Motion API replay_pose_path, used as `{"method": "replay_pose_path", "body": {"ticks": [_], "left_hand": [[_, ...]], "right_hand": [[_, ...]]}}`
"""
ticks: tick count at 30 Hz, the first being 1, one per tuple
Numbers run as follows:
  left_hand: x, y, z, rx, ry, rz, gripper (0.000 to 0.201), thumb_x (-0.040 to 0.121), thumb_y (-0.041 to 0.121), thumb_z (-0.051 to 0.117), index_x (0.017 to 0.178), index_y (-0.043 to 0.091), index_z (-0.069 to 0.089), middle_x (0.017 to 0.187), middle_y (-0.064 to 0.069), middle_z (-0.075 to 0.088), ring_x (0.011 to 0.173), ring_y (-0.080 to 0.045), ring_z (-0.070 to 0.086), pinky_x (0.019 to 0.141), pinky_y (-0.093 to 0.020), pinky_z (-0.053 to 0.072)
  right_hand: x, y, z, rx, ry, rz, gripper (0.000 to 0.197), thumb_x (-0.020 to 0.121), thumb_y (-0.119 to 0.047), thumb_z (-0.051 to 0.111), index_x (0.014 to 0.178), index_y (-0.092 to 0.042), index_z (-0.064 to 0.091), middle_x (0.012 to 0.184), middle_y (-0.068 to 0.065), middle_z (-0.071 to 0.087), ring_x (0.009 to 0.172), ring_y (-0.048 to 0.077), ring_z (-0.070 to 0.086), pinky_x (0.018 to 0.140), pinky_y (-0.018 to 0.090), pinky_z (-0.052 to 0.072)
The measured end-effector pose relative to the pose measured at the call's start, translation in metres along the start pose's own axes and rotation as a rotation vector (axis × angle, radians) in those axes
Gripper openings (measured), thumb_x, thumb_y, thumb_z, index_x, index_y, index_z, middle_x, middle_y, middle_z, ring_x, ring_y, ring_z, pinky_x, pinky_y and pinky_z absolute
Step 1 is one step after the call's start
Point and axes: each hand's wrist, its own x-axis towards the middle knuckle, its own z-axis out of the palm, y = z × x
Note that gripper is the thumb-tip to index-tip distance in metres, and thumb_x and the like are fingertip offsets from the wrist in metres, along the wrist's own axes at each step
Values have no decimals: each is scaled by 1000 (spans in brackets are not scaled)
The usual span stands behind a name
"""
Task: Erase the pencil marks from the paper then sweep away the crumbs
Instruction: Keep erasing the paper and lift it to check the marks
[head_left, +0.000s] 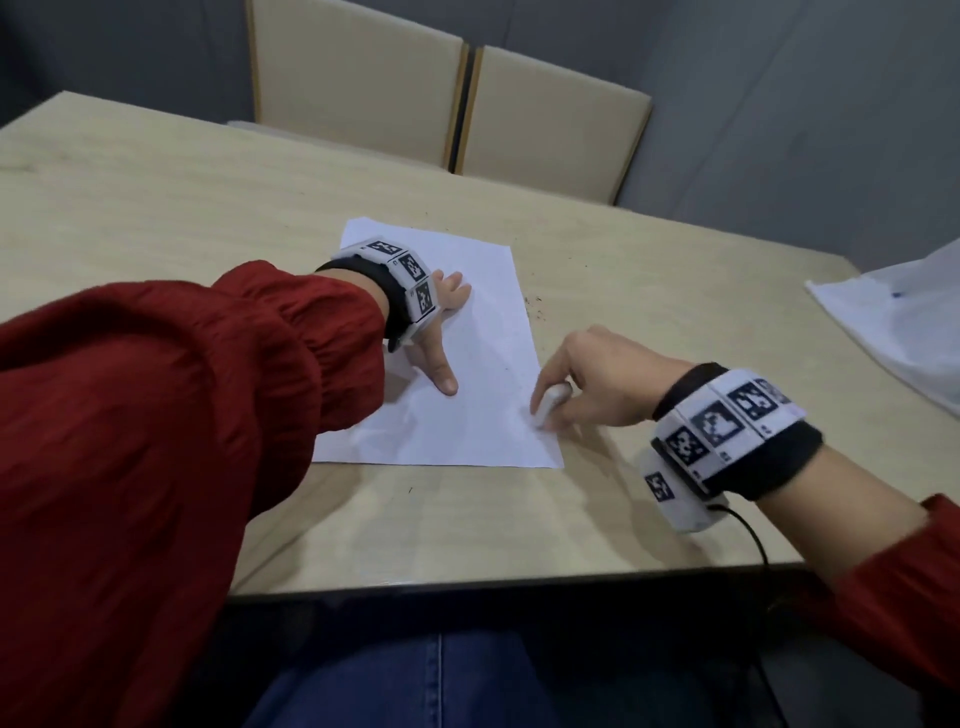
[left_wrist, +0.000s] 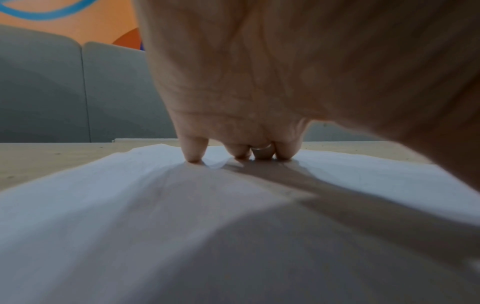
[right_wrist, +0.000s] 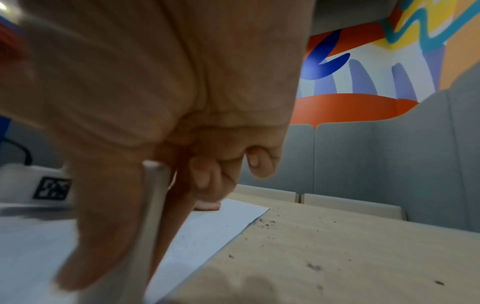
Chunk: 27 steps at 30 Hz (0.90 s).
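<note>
Pressing flat on the sheet of white paper (head_left: 467, 374), the left hand (head_left: 436, 332) has its fingers straight and spread, thumb angled toward six o'clock; the left wrist view shows the fingertips (left_wrist: 193, 154) bearing down on the sheet, with a ring (left_wrist: 262, 146) on one finger. The paper lies on the pale wood-grain table (head_left: 156, 208), roughly at the centre of the head view, its long edges running from twelve toward six o'clock. At the sheet's five o'clock corner the right hand (head_left: 597, 384) pinches a white eraser (head_left: 548, 402) between thumb and forefinger, the eraser's lower end touching the paper just inside its right edge; the remaining fingers are curled into the palm, as the right wrist view confirms (right_wrist: 153, 216). Dark eraser crumbs (head_left: 535, 306) are scattered on the table just beside the paper's right edge, at about two o'clock from the right hand, with further specks visible in the right wrist view (right_wrist: 314, 266). Pencil marks on the sheet are too faint to make out. Both wrists carry white marker-tagged bands (head_left: 722, 431) and red sleeves (head_left: 182, 415). Two beige chair backs (head_left: 447, 98) stand at twelve o'clock beyond the table, and a white plastic bag (head_left: 904, 332) lies at three o'clock, well apart from the paper
</note>
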Motion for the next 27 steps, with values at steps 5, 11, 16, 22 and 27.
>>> {"method": "replay_pose_path", "body": {"ticks": [5,11,16,22,27], "left_hand": [[-3,2,-2,-17,-10,2,137,65,61,78,153,11,-14,161,-7,-16,150,-22,-8,121,-44,6],[0,1,-1,-7,-25,-8,140,63,65,76,153,12,-17,161,-5,-19,149,-22,-12,120,-43,1],[2,-1,1,-26,-30,2,138,65,63,76,152,12,-18,160,-5,-21,149,-23,-13,119,-42,0],[-2,1,0,-35,6,14,135,64,61,78,154,10,-9,162,-6,-6,150,-24,-2,120,-44,10],[3,-3,1,-27,-23,-8,140,61,67,76,153,16,-17,161,-3,-18,149,-23,-11,120,-46,2]], "right_hand": [[37,-5,-19,67,234,69,19,77,-18,65,88,-29,76,65,-18,61,63,5,52,64,23,42],[47,-1,-8,-1,247,104,26,78,-12,60,90,-28,77,69,-13,60,76,16,57,67,25,45],[-10,12,0,-77,-42,81,17,72,-26,72,83,-38,76,60,-18,59,62,8,52,59,24,42],[41,-2,-9,54,300,124,17,79,-17,66,89,-27,76,77,-9,65,74,13,57,70,29,51],[32,-7,11,156,316,106,18,76,-12,61,83,-20,77,80,-3,72,69,13,58,71,31,54]]}}
